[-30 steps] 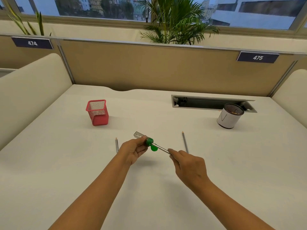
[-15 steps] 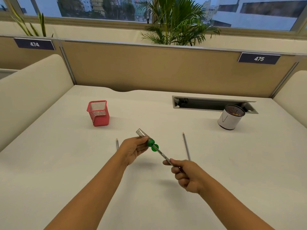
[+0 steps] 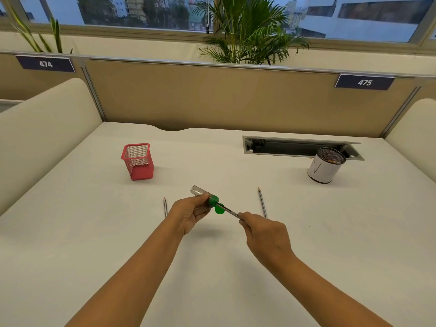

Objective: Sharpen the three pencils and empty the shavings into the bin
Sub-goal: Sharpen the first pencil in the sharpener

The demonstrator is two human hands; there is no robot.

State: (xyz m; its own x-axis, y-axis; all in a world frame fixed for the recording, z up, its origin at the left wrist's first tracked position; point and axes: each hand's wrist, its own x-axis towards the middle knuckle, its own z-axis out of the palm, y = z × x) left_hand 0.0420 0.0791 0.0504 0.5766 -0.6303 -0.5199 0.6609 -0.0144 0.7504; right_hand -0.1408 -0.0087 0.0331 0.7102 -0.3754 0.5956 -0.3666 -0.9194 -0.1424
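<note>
A white counter [image 3: 94, 232] sits before a tan partition [image 3: 212, 97] bearing plates 474 [image 3: 46, 64] and 475 [image 3: 364, 82]. Behind the partition, a palm [image 3: 250, 31] stands under daylit windows [image 3: 146, 10].

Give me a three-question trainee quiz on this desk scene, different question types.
1. True or false: the left hand grips the green-capped clear plastic sharpener.
2. How many grey pencils lie loose on the white desk? A) one B) two C) three
3. Fill in: the right hand pinches the ___ in the sharpener.

Key: 1. true. 2. B: one by the left hand, one beyond the right. 3. the pencil.
</note>
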